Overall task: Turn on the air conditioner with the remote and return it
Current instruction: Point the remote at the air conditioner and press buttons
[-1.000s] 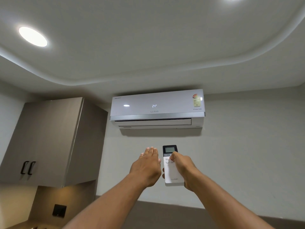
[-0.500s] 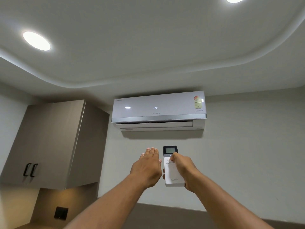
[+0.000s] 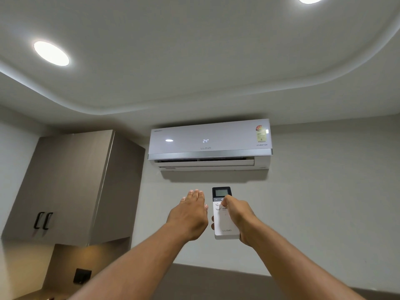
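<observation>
A white air conditioner (image 3: 210, 146) is mounted high on the wall, its panel lit with "24" and its lower flap slightly open. Below it my right hand (image 3: 240, 219) holds up a white remote (image 3: 224, 224) with a dark screen at its top, pointed at the unit. The thumb rests on the buttons just under the screen. My left hand (image 3: 190, 215) is raised flat beside the remote on its left, fingers together and stretched out, holding nothing and not touching the remote.
A grey wall cabinet (image 3: 65, 187) with two black handles hangs at the left, close to the unit's left end. A black wall socket (image 3: 81, 276) sits under it. Round ceiling lights (image 3: 51, 53) glow overhead.
The air conditioner's flap has opened a little more. Both hands and the remote hold nearly the same pose, while the view has tilted slightly upward.
</observation>
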